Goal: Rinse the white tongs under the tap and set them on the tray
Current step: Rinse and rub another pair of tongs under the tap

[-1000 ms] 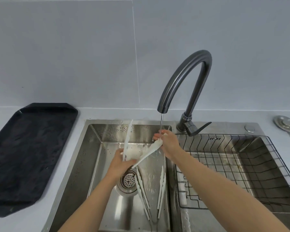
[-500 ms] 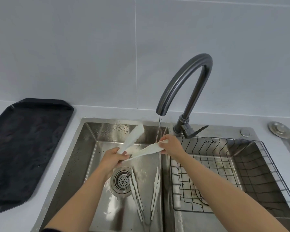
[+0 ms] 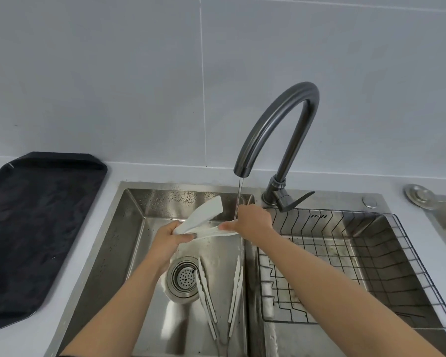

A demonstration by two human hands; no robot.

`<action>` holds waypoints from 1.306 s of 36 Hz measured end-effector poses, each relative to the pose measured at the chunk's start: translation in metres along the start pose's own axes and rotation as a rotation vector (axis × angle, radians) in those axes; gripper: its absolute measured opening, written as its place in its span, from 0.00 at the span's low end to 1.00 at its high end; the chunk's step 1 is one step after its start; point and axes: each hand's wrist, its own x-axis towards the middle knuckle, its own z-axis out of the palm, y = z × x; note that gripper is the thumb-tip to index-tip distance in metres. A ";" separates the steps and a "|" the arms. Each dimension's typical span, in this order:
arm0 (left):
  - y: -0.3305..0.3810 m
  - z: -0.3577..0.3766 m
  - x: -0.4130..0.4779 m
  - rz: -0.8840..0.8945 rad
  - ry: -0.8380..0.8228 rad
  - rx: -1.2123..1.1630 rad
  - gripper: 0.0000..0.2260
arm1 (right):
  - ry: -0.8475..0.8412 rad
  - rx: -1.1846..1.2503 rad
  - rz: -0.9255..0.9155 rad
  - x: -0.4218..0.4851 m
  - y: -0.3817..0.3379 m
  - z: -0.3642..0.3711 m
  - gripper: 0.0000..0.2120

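Now both hands hold the white tongs [image 3: 202,219] over the left sink [image 3: 139,202]: left hand [image 3: 169,237] clamped on the hinge end, right hand [image 3: 251,221] pinching one arm under the tap [image 3: 276,130]. Far left on the worktop [image 3: 111,176] lies the black tray [image 3: 36,215].

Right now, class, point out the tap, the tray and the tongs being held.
tap [image 3: 273,119]: head view, on its curved spout.
tray [image 3: 36,228]: head view, on its dark flat base.
tongs [image 3: 204,215]: head view, on the raised upper blade.
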 end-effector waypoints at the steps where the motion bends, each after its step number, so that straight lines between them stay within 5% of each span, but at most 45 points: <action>1: -0.001 -0.002 0.000 0.000 0.003 0.005 0.12 | -0.019 0.007 -0.021 0.002 0.000 0.000 0.25; 8: 0.000 -0.010 0.000 0.003 0.086 -0.002 0.09 | -0.160 0.414 -0.183 0.009 0.012 -0.003 0.09; 19: 0.015 -0.004 0.001 0.111 0.169 0.070 0.10 | -0.384 0.437 -0.279 0.005 0.024 -0.017 0.16; 26: 0.028 0.004 0.003 0.219 0.139 0.131 0.14 | -0.192 0.387 -0.209 0.014 0.018 -0.005 0.13; 31: 0.024 0.006 0.003 0.215 0.133 0.157 0.13 | -0.017 0.193 -0.093 0.013 0.012 -0.004 0.26; 36: 0.021 0.002 0.002 0.192 0.145 0.173 0.13 | -0.060 0.155 -0.156 0.008 0.006 -0.004 0.25; 42: 0.018 -0.020 0.006 0.157 0.196 0.151 0.07 | -0.190 0.580 -0.247 0.007 0.001 -0.008 0.03; 47: 0.011 -0.040 0.014 0.073 0.200 0.082 0.07 | -0.323 0.797 -0.229 0.004 0.001 -0.016 0.13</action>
